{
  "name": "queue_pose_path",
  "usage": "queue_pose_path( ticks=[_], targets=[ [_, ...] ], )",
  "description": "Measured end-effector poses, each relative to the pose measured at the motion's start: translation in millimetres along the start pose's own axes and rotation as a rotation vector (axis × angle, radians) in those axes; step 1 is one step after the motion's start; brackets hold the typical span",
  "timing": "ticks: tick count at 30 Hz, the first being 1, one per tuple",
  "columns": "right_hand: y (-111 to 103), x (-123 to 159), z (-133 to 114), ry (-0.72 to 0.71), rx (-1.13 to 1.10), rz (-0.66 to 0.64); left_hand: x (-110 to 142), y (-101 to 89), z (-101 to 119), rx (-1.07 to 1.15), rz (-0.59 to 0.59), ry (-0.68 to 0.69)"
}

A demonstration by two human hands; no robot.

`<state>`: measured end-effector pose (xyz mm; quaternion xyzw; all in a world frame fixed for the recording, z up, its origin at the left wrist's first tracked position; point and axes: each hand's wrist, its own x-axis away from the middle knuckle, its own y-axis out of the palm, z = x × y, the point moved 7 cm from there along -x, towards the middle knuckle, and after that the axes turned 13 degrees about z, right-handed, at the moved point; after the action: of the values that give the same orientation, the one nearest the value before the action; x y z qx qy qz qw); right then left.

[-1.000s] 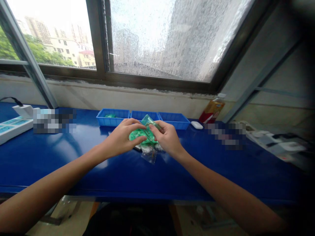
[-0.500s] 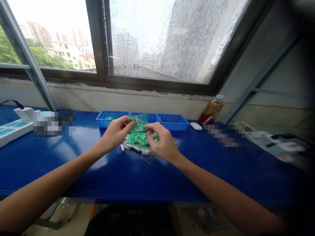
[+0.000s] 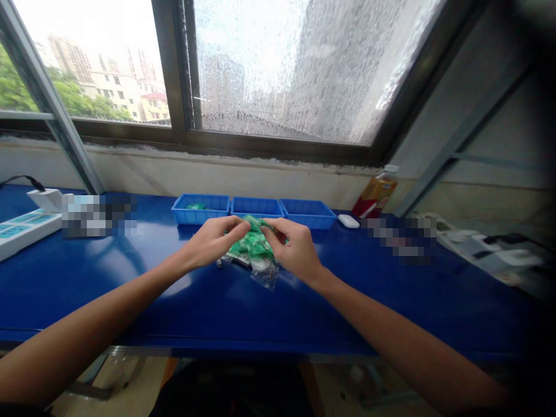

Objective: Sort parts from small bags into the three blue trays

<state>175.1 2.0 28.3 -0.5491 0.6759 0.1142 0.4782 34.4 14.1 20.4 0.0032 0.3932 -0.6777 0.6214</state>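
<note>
Between both hands, just above the table, is a small green plastic bag (image 3: 252, 220). My left hand (image 3: 219, 238) is closed on its left side, thumb and fingers pinching it. The thumb and fingers of my right hand (image 3: 296, 248) pinch its right edge. Right below lies a pile of green bags (image 3: 252, 246), partly hidden by the hands. A clear plastic bag (image 3: 266, 276) lies at the pile's near side. Small dark and white pieces show beside it, too small to name.
Three blue bins stand in a row behind the pile: a left bin (image 3: 200, 219) with some green bags inside, a middle bin (image 3: 257, 207) and a right bin (image 3: 309, 215). A white case (image 3: 348, 221) and a bottle (image 3: 376, 194) stand right; a power strip (image 3: 30, 229) lies left.
My right hand has come in to the left and pinched the bag. My left hand has moved slightly right and down. The bag, held up flat before, is now lower and bunched.
</note>
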Motion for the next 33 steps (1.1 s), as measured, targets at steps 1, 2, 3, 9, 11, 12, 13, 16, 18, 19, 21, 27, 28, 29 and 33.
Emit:
queue_pose_path(
  ticks=[1, 2, 3, 9, 11, 12, 13, 16, 18, 19, 21, 27, 28, 29, 33],
  targets=[
    [-0.1, 1.3, -4.4, -0.069, 0.023, -0.004, -0.1, 1.4, -6.8, 0.098, -0.015, -0.127],
    [0.6, 3.0, -7.9, -0.124, 0.034, -0.017, 0.3, 2.8, -13.1, 0.182, -0.020, -0.240],
    [1.8, 4.7, -10.6, -0.166, 0.036, -0.033, 0.8, 3.9, -18.2, 0.250, -0.016, -0.327],
    [7.1, 5.5, -9.3, -0.089, -0.044, -0.089, -4.3, -9.1, -13.4, 0.175, 0.179, -0.135],
    [8.4, 2.7, -0.7, 0.078, -0.089, -0.111, -1.8, -19.4, 0.7, -0.065, 0.320, 0.116],
    [10.0, 2.3, 4.2, 0.179, -0.137, -0.130, 1.2, -21.1, 8.5, -0.164, 0.361, 0.240],
    [12.3, 2.7, 8.8, 0.282, -0.203, -0.154, 4.5, -20.3, 15.4, -0.230, 0.372, 0.348],
    [18.6, 6.2, 18.3, 0.516, -0.412, -0.178, 12.6, -10.4, 28.2, -0.265, 0.281, 0.557],
    [16.8, 6.3, 22.3, 0.553, -0.447, -0.119, 14.6, -4.7, 31.6, -0.239, 0.211, 0.596],
    [12.9, 5.0, 23.3, 0.524, -0.418, -0.068, 13.8, -2.9, 31.2, -0.215, 0.185, 0.573],
    [1.9, 0.3, 20.1, 0.364, -0.285, 0.037, 8.9, -1.2, 24.9, -0.115, 0.142, 0.436],
    [-5.2, -0.4, -8.3, -0.250, 0.073, 0.048, -1.8, 8.8, -19.5, 0.450, 0.047, -0.294],
    [-2.5, 0.9, -9.5, -0.286, 0.079, 0.021, -2.9, 8.5, -22.8, 0.480, 0.051, -0.334],
    [0.4, 2.2, -10.3, -0.312, 0.079, -0.009, -4.8, 6.4, -24.8, 0.486, 0.065, -0.342],
    [5.3, 3.3, -11.0, -0.333, 0.061, -0.055, -17.5, -31.6, -28.5, 0.215, 0.318, -0.164]
  ],
)
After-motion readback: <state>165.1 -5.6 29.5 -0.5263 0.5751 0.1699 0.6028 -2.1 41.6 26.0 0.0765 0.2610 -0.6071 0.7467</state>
